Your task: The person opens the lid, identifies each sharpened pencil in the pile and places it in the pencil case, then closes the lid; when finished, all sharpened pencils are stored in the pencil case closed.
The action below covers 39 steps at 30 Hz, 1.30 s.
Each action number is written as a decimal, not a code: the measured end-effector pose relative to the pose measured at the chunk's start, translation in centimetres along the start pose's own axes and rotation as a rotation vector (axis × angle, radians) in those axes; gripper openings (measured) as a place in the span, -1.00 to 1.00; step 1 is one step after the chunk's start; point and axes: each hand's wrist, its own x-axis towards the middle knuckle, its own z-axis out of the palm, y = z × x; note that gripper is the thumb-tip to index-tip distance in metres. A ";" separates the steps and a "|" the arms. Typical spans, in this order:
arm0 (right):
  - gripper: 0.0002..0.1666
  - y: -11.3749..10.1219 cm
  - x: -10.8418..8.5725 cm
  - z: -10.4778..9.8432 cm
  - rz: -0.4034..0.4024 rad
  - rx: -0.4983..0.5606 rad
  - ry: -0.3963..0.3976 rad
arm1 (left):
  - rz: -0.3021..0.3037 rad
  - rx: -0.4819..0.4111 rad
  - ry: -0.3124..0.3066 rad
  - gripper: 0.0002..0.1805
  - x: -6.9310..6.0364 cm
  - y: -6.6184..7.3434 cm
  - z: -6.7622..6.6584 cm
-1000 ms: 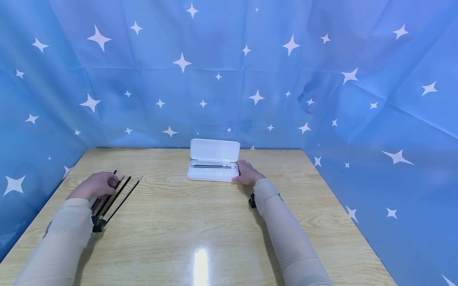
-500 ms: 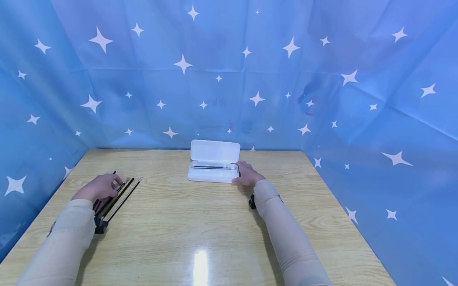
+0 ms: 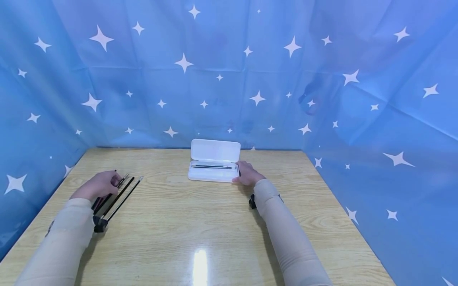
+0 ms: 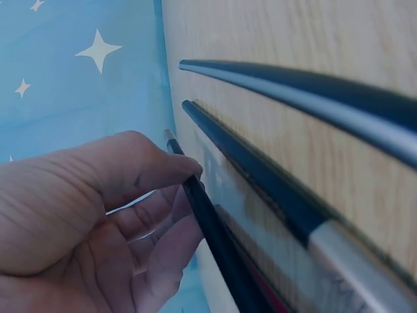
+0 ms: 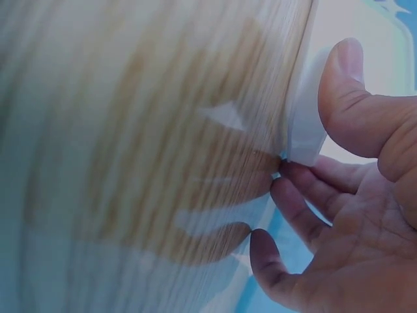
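Note:
My left hand [image 3: 98, 186] pinches a slim black stick [image 4: 215, 238], pencil- or brush-like, between thumb and fingertips at the table's left. Its pale far tip pokes past the fingers, slightly off the table. Beside it lie a second black stick [image 3: 123, 194] with a silvery band and a third dark stick [image 3: 126, 197] with a pale end. More dark sticks are partly hidden under the hand. At the back middle, a white case [image 3: 211, 174] lies with its lid [image 3: 216, 151] raised and dark thin sticks [image 3: 212, 167] inside. My right hand [image 3: 247, 173] holds the case's right end, thumb at its front.
The wooden table [image 3: 171, 222] meets a blue star-printed curtain [image 3: 222, 99] along its back and sides. A camera [image 3: 101, 224] on the left wrist hangs close above the sticks. Bright glare [image 3: 200, 266] marks the table's near part.
The left hand has shifted slightly right, and the stick in its fingers now sits at a different angle, its tip farther right. The right hand and the case have stayed put.

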 end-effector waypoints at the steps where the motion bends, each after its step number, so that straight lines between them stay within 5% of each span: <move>1: -0.11 0.0 0.0 0.0 0.001 -0.007 -0.001 | 0.002 -0.002 0.002 -0.48 0.0 0.1 -0.1; 20: -0.13 -0.3 0.2 0.0 0.007 -0.032 0.002 | 0.105 -0.094 0.088 -0.45 -0.2 2.3 -1.5; 39: -0.08 -0.4 0.0 -0.2 0.006 -0.042 -0.018 | 0.220 -0.168 0.276 -0.47 -0.3 4.5 -2.0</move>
